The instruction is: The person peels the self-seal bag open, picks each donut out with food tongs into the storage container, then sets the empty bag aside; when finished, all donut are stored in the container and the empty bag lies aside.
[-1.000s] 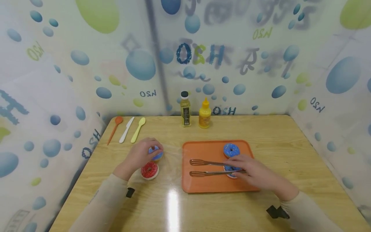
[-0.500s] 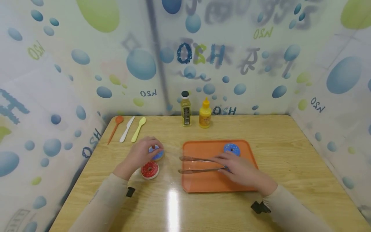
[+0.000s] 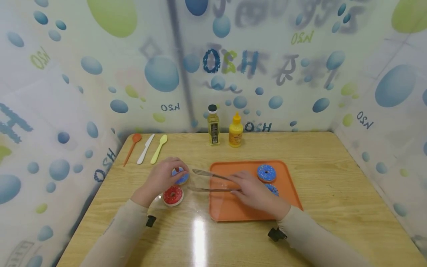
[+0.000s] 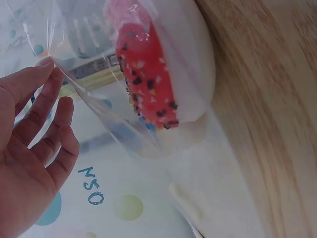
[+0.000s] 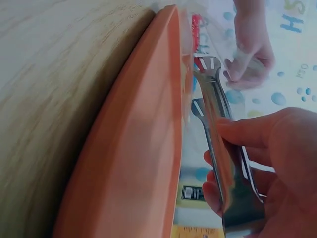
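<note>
My left hand (image 3: pixel 162 177) pinches the edge of a clear plastic bag (image 4: pixel 106 111) between thumb and forefinger. A red sprinkled donut (image 3: pixel 173 195) shows through the film in the left wrist view. A blue donut (image 3: pixel 182 177) lies behind it, partly covered by the left fingers. My right hand (image 3: pixel 254 190) grips metal tongs (image 5: pixel 214 109). Their spread tips point left at the bag, with no food seen between them. Below the right hand is an orange tray (image 3: pixel 227 213), bearing two blue donuts (image 3: pixel 266 173), the nearer one partly hidden by that hand.
At the table's back stand an oil bottle (image 3: pixel 214 128) and a yellow squeeze bottle (image 3: pixel 235 131). An orange spoon (image 3: pixel 131 149), a white knife (image 3: pixel 145 149) and a yellow spoon (image 3: pixel 159 149) lie at the back left. Patterned walls enclose the table (image 3: pixel 333 178).
My right hand has carried the tongs left across the tray, so their tips now reach past its left edge to the bag. The left hand has stayed in place.
</note>
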A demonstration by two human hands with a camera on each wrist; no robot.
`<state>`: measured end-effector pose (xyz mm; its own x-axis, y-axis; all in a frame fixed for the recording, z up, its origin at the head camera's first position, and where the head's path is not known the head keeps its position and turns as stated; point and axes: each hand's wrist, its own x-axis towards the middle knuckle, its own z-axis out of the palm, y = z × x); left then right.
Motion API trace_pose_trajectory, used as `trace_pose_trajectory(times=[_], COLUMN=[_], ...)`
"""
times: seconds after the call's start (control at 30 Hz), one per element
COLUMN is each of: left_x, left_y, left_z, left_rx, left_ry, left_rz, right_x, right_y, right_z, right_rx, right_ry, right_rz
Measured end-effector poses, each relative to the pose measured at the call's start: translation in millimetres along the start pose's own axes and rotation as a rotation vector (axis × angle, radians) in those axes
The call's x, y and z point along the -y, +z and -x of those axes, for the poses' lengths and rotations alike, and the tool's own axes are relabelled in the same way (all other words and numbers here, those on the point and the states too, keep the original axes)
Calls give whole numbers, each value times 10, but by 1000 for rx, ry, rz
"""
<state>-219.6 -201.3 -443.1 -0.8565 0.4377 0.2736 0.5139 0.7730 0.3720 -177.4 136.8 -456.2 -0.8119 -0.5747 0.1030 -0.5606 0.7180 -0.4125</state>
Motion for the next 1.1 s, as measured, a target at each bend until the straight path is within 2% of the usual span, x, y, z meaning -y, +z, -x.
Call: trace_pose_trajectory(times=[0.2, 0.37, 0.6, 0.87, 1.1], left_x=[12, 26, 35, 39, 50], left_y=[-4, -7, -19, -20, -14], left_z=[19, 28, 35, 32, 36], left_rx=[-3, -5, -12, -25, -33], left_ry=[9, 9, 19, 29, 33], left_rz=[13, 9, 0, 14, 23], right_x=[101, 154, 207, 180, 117], right_y=[93, 153, 208, 254, 244], right_z=[-143, -217, -284, -335, -316], right_rx=[-2, -18, -33, -29, -13], right_ry=[9, 11, -35, -46, -25], right_rz=[-49, -28, -12, -3, -66])
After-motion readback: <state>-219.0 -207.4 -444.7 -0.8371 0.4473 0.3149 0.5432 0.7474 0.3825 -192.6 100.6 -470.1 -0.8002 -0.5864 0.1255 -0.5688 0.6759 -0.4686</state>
